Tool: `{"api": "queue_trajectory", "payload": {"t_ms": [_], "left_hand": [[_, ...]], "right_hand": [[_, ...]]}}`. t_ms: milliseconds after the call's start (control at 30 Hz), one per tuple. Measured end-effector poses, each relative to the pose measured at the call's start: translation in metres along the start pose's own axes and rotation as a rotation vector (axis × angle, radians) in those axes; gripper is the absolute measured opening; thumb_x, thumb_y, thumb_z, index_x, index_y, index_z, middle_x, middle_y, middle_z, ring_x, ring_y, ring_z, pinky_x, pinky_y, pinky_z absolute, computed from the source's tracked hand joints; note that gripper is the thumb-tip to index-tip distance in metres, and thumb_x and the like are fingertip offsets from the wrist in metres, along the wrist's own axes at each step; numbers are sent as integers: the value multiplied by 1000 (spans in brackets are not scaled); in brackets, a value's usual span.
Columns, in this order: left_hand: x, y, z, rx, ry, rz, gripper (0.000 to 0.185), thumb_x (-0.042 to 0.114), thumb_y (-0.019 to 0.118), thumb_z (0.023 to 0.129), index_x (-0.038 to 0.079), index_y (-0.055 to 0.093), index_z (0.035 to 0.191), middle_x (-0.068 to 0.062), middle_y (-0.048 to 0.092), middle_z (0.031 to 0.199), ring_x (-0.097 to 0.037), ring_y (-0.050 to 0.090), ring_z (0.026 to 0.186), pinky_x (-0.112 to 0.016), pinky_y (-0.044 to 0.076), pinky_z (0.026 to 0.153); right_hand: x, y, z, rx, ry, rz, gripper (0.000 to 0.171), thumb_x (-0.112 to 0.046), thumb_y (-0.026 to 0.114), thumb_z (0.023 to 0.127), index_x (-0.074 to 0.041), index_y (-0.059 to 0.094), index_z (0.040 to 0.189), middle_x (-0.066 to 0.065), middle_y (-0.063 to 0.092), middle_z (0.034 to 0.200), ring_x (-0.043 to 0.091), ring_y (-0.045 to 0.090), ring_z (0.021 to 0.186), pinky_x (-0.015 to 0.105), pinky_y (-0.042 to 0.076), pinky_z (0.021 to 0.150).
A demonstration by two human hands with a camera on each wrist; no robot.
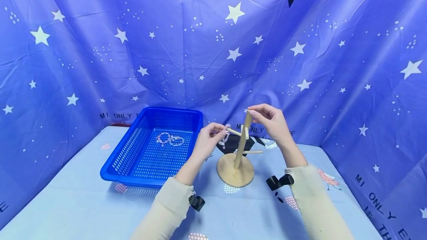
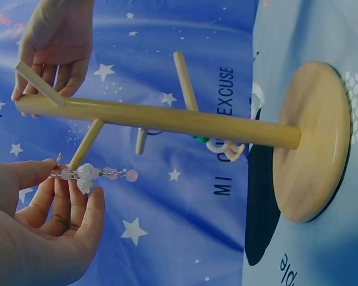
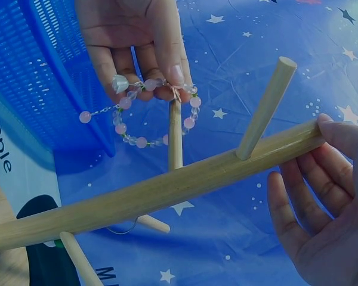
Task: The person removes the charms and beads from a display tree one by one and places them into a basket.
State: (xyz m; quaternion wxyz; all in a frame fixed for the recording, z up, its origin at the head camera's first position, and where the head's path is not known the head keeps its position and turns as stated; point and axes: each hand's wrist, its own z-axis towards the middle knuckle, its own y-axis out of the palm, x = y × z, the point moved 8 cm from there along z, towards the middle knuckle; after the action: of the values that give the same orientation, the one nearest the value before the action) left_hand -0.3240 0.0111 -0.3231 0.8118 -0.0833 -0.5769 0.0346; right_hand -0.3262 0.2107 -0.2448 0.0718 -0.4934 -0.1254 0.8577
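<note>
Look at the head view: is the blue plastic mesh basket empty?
No, the blue plastic mesh basket has pale beaded bracelets lying on its floor.

pink-and-white beaded bracelet (image 3: 144,113) pinched in the left hand (image 1: 207,140), its loop at the tip of an upper peg. wooden peg stand (image 1: 237,158) upright on round base, top held by the right hand (image 1: 271,120).

Sitting left on light-blue tablecloth (image 1: 66,203): blue mesh basket (image 1: 133,147), holding more bead bracelets (image 1: 170,139). Hanging behind and at both sides: star-print blue backdrop (image 1: 186,47).
</note>
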Motion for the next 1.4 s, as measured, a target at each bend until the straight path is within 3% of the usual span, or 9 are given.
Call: {"api": "queue_trajectory", "payload": {"t_ms": [267, 433, 733, 933, 1167, 1400], "left_hand": [[4, -11, 1, 29, 19, -16, 17, 10, 62, 97, 1, 69, 108, -19, 70, 100, -23, 66, 84, -26, 54, 74], [7, -19, 3, 54, 11, -31, 17, 10, 61, 98, 0, 69, 108, -19, 69, 98, -15, 64, 82, -35, 58, 80], [15, -41, 8, 88, 8, -25, 16, 12, 59, 99, 3, 69, 108, -17, 67, 92, -23, 62, 81, -23, 46, 66], [19, -52, 14, 97, 13, -27, 17, 12, 58, 100, 4, 68, 111, -15, 67, 92, -15, 60, 79, -29, 50, 72], [19, -62, 21, 113, 9, -61, 19, 8, 58, 99, -2, 66, 113, -24, 68, 99, -11, 62, 77, -20, 50, 69], [16, -73, 26, 129, -13, -56, 20, 9, 58, 99, -3, 65, 114, -25, 69, 105, -5, 62, 76, -19, 51, 71]], "right_hand": [[-1, 0, 0, 2, 6, 2, 31, -15, 64, 97, 11, 65, 115, -17, 72, 94, 2, 67, 81, 21, 60, 77], [-1, 0, 0, -1, 7, -6, 31, -16, 64, 97, 10, 66, 115, -17, 72, 95, 2, 68, 82, 20, 59, 77], [-1, 1, 0, -3, 0, -5, 31, -17, 65, 97, 8, 66, 115, -18, 72, 95, 2, 68, 83, 22, 60, 78], [-1, 0, 0, -4, -1, -2, 31, -14, 63, 98, 11, 65, 116, -19, 72, 94, 2, 68, 82, 21, 60, 77], [1, 0, -1, -5, 16, 1, 31, -16, 64, 98, 9, 66, 116, -20, 71, 95, 1, 68, 85, 20, 59, 77], [2, -1, 0, -6, 12, 5, 32, -18, 65, 97, 8, 66, 116, -19, 72, 96, 2, 69, 87, 22, 60, 78]]}}
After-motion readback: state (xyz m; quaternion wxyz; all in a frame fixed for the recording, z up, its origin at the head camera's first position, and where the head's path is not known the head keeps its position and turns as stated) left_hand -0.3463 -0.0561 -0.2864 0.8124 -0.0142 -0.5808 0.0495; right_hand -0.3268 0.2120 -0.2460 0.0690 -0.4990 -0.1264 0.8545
